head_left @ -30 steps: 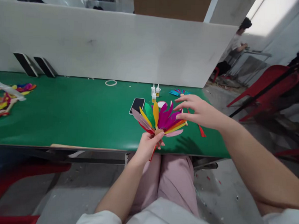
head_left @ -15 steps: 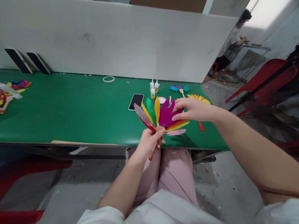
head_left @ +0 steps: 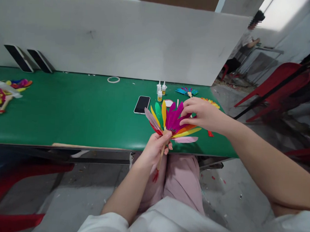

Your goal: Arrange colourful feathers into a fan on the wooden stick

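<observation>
A fan of coloured feathers (head_left: 173,117) in purple, yellow, green, orange, pink and red spreads from a thin wooden handle (head_left: 161,156) with a red tassel (head_left: 155,176) at its lower end. My left hand (head_left: 157,145) is closed round the top of the handle, its thumb pressed on the base where the feathers meet. At the fan's right side is my right hand (head_left: 200,113), fingers curved and thumb apart from them, fingertips at the purple and orange feathers. Whether they pinch a feather is hard to see.
On the green table (head_left: 74,115) are a phone (head_left: 142,105), several small glue bottles (head_left: 160,95), a white ring (head_left: 113,79), a blue feather fan (head_left: 186,91), a partly hidden yellow one (head_left: 210,102) and a feather pile (head_left: 5,94). Behind stands a white board (head_left: 109,37); a person (head_left: 248,41) sits far right.
The fan has shifted slightly right, and more of its handle and the tassel now show below my left hand. My right hand stays at the purple feathers. The view has tilted slightly.
</observation>
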{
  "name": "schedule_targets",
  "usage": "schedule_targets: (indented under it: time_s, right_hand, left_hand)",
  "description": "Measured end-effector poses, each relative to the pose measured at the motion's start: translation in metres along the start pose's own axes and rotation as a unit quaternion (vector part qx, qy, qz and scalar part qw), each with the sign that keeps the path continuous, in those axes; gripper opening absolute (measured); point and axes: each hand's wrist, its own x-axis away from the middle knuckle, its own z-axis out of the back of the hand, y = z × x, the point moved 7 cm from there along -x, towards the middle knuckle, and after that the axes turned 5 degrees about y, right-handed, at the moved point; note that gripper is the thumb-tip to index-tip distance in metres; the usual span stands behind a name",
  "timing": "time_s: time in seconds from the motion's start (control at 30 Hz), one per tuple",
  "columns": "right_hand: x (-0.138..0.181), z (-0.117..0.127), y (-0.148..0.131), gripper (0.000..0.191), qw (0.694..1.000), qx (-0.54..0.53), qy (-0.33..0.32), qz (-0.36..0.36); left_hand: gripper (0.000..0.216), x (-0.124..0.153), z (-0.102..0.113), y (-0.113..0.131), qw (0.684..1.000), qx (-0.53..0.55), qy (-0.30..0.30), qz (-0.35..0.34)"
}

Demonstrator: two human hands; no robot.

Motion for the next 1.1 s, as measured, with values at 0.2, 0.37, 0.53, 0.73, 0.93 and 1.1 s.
schedule_targets:
  time_s: [0.2,0.37,0.53,0.73,0.93,1.1]
  right_hand:
    - [0.001,0.0,-0.003,0.017,1.0,0.002,-0.008,0.002]
    - [0.003,-0.003,-0.002,0.018,0.999,-0.01,-0.025,-0.022]
    - [0.003,-0.006,-0.001,0.017,0.999,0.0,-0.035,-0.031]
    - [0.001,-0.006,-0.009,0.013,0.999,0.032,-0.021,0.002]
    - [0.001,-0.008,-0.011,0.013,0.998,0.049,-0.016,0.027]
    - [0.001,-0.008,-0.012,0.013,0.999,0.043,-0.021,0.025]
  left_hand:
    - [0.033,-0.001,0.002,-0.005,1.0,0.005,0.0,0.025]
    - [0.03,-0.001,0.003,-0.003,1.0,0.005,-0.001,0.001]
    - [0.031,-0.002,0.005,-0.002,1.0,-0.006,0.021,-0.013]
    - [0.031,-0.002,0.004,-0.002,1.0,0.013,0.022,-0.01]
    - [0.031,-0.003,0.006,-0.004,1.0,0.008,0.027,-0.004]
    - [0.031,-0.004,0.006,-0.002,0.999,-0.012,0.023,-0.024]
